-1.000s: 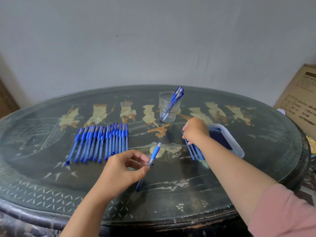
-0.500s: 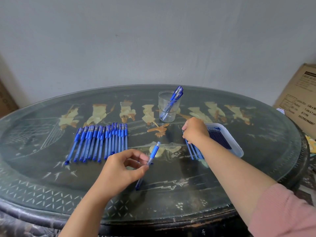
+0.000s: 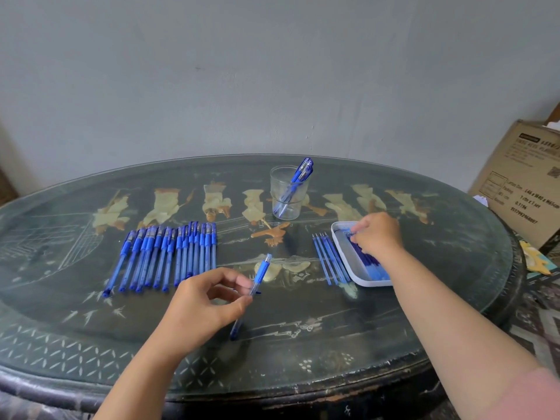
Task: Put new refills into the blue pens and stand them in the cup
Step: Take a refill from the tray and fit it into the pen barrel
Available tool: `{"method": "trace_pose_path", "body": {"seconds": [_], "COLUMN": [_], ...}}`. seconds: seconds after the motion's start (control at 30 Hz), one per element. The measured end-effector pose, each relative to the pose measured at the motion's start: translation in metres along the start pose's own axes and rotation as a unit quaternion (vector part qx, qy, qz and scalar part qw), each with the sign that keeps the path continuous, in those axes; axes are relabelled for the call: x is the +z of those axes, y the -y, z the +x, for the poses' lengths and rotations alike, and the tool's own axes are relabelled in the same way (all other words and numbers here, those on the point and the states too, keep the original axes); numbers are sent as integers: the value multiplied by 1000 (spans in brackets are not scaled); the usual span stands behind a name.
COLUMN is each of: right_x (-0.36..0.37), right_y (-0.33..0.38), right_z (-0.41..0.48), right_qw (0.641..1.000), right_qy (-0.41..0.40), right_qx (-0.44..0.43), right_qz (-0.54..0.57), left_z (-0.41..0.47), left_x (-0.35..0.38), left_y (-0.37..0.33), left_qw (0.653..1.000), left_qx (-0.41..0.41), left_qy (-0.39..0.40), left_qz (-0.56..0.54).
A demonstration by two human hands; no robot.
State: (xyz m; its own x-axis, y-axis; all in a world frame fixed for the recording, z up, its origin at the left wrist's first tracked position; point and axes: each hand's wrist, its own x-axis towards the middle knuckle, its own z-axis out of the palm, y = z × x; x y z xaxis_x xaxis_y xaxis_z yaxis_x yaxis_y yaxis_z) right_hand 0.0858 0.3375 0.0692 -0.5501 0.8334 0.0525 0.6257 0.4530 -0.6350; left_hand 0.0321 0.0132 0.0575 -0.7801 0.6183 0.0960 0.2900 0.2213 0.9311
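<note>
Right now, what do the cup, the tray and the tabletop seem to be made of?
Cup: clear plastic or glass, glossy; the pens show through its wall. Tray: probably white plastic, smooth with a rounded rim. Tabletop: dark lacquered wood with pale inlaid figures, seemingly under a glass sheet, judging by its bright sheen.

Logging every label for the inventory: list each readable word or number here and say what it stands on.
"L46 x W40 x H65cm", as best it reads: side of the cardboard box.
"1 ctn x 1 set": same box.
"0.1196": same box.
"9557992968007", digits uncertain: same box.
Box heading, row labels and code square: too blurred to read.
pens and cup: no legible text.
</note>
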Motion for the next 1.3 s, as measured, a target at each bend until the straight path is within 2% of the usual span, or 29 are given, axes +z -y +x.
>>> {"method": "trace_pose_path", "body": {"seconds": [0.07,0.27,0.9,1.0,1.07,1.13,1.2,1.3], "right_x": [1,11,11,1,-7,-12,-12,-7], "right_y": [-9,-14,-2,7,19,37,57,85], "right_z": [-1,-10,-18,-25,-32,-44,-64,-98], "right_qw": [1000,989,983,994,999,991,961,880], "right_qy": [8,55,37,5,-16,-1,55,162], "right_qx": [17,-9,-5,-13,-39,-60,-70,-68], "right_qz": [-25,-137,-181,-106,-5,122,262,441], "left_z": [-1,-1,-1,-1,-2,-2,-3,-3], "left_x": [1,4,3,4,5,6,6,5], "left_y": [0,-2,-2,-3,-3,-3,-2,-1], "left_qw": [1000,999,1000,999,999,998,998,997], "left_qx": [3,8,7,12,16,16,14,8], "left_qy": [-11,-24,-15,-20,-29,-36,-36,-46], "left_qz": [-10,-23,-27,-31,-39,-48,-48,-58]}}
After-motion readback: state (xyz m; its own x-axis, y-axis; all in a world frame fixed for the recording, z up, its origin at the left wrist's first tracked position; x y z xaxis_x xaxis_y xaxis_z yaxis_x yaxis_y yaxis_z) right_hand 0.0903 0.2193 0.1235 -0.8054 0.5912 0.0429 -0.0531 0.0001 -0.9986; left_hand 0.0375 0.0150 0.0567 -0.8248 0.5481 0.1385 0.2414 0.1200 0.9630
